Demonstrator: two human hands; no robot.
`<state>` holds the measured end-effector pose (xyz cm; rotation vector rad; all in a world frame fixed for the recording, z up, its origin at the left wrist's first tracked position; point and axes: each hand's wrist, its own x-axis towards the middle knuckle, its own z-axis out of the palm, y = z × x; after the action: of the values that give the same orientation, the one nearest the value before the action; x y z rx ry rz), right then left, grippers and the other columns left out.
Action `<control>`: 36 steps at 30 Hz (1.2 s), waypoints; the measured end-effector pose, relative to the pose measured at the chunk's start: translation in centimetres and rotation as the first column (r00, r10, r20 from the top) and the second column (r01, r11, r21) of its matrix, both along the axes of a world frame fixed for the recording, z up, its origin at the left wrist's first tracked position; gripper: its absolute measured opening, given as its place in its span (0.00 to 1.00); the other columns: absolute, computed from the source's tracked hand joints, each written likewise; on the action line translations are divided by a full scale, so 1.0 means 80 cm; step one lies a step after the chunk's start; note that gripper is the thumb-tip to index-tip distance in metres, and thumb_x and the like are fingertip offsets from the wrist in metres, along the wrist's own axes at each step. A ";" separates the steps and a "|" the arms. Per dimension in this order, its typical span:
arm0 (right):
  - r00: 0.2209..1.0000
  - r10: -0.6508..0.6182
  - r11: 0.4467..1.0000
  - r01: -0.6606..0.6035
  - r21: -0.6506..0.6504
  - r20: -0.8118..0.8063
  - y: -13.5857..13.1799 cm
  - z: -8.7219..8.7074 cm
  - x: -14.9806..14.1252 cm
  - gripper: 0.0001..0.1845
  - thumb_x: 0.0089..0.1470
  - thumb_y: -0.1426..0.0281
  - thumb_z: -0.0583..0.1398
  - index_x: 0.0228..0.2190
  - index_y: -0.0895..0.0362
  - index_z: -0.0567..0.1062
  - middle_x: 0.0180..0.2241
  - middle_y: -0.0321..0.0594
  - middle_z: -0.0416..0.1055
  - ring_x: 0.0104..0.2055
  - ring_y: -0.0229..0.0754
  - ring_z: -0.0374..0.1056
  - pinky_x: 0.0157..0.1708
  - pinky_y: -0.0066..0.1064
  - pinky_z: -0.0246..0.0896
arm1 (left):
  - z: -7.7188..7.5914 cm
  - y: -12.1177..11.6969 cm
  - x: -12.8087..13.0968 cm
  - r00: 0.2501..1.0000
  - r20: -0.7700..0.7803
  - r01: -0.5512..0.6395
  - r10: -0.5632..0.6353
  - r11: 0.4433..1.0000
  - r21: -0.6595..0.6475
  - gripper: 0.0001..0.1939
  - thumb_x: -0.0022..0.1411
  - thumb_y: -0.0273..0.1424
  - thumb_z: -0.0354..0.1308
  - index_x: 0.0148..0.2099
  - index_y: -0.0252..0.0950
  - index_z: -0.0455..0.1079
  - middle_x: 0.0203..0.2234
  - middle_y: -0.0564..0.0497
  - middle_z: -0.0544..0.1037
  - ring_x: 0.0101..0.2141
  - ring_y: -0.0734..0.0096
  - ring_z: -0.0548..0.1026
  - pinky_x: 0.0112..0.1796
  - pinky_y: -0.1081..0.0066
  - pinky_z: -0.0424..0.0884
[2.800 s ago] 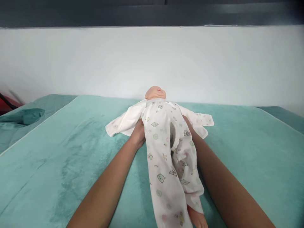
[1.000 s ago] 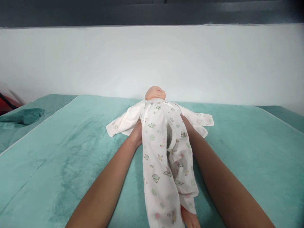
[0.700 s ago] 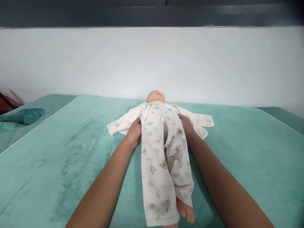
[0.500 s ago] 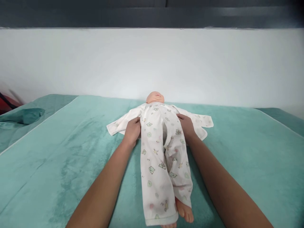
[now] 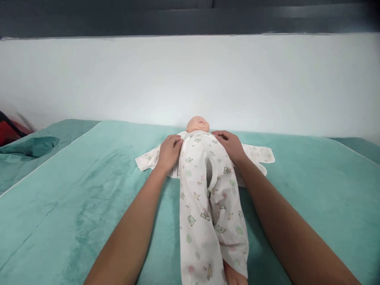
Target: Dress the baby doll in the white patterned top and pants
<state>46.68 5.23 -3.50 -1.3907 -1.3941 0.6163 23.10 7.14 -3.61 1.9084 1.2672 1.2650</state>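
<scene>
A baby doll (image 5: pixel 198 123) lies on its back on a teal bed cover (image 5: pixel 74 198), head toward the wall. It wears white printed trousers (image 5: pixel 204 198) and lies on an open white printed top (image 5: pixel 258 154) spread to both sides. My left hand (image 5: pixel 169 152) rests at the doll's left shoulder, fingers curled on the fabric there. My right hand (image 5: pixel 230 144) lies at the other shoulder, fingertips pinched at the cloth by the neck. One bare foot (image 5: pixel 233 277) pokes out of a trouser leg at the bottom edge.
A white wall (image 5: pixel 190 79) rises just behind the doll's head. A folded teal cloth (image 5: pixel 29 144) lies at the far left, with something red (image 5: pixel 8 130) behind it. The bed cover stretches wide on either side of the doll.
Both hands have slid from the doll's waist up to its shoulders. The doll, earlier raised at the hips, now lies flat, and the trouser legs reach further toward me.
</scene>
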 end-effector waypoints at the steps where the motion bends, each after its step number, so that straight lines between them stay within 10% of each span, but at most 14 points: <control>1: 1.000 0.022 0.999 -0.022 -0.030 0.002 0.005 0.003 0.001 0.15 0.50 0.57 0.61 0.33 0.56 0.78 0.43 0.40 0.76 0.44 0.45 0.70 0.44 0.36 0.63 | 0.001 0.001 0.001 1.000 0.015 -0.015 0.015 0.999 -0.031 0.08 0.62 0.33 0.53 0.36 0.39 0.73 0.45 0.46 0.76 0.49 0.60 0.70 0.55 0.61 0.60; 11: 0.974 0.224 0.954 -0.222 -0.200 -0.010 0.003 0.017 0.017 0.16 0.46 0.55 0.64 0.29 0.56 0.74 0.36 0.37 0.76 0.31 0.37 0.65 0.31 0.28 0.58 | 0.014 -0.003 -0.004 0.999 0.037 0.035 -0.029 0.982 -0.187 0.03 0.55 0.31 0.59 0.31 0.39 0.73 0.53 0.48 0.72 0.52 0.59 0.69 0.56 0.63 0.59; 20: 0.995 -0.070 0.997 0.070 -0.010 0.066 0.028 -0.008 0.008 0.13 0.48 0.57 0.60 0.27 0.55 0.70 0.27 0.36 0.71 0.32 0.40 0.64 0.33 0.31 0.58 | 0.000 0.012 0.015 0.966 -0.082 -0.252 0.244 0.961 -0.116 0.05 0.62 0.34 0.52 0.34 0.40 0.66 0.34 0.47 0.77 0.39 0.57 0.72 0.49 0.59 0.62; 26: 0.995 -0.097 0.995 0.097 -0.002 0.022 0.020 -0.014 0.001 0.09 0.50 0.62 0.59 0.29 0.55 0.71 0.33 0.37 0.74 0.36 0.41 0.68 0.39 0.34 0.61 | -0.007 0.016 0.020 0.944 -0.219 -0.245 0.247 0.969 0.037 0.07 0.63 0.32 0.52 0.41 0.38 0.70 0.40 0.44 0.78 0.45 0.54 0.72 0.50 0.58 0.62; 31: 0.992 -0.070 0.994 0.078 0.078 -0.106 -0.030 -0.021 -0.010 0.16 0.55 0.60 0.57 0.43 0.53 0.74 0.47 0.40 0.73 0.49 0.44 0.68 0.51 0.39 0.61 | -0.021 -0.007 0.011 0.930 -0.299 -0.134 0.211 0.957 0.258 0.17 0.62 0.24 0.50 0.52 0.39 0.71 0.51 0.44 0.74 0.52 0.57 0.67 0.54 0.57 0.61; 36: 0.989 -0.139 0.984 0.144 0.103 -0.046 -0.153 -0.026 -0.031 0.22 0.59 0.58 0.55 0.53 0.50 0.68 0.58 0.40 0.63 0.59 0.45 0.61 0.59 0.43 0.56 | -0.032 -0.077 -0.006 0.950 -0.211 -0.163 0.232 0.941 0.298 0.19 0.61 0.22 0.51 0.53 0.35 0.70 0.52 0.42 0.71 0.54 0.58 0.65 0.57 0.57 0.61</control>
<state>44.18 -7.00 -5.57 -1.3720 -1.2665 0.4675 22.63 0.95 -6.20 2.2361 1.5063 1.4046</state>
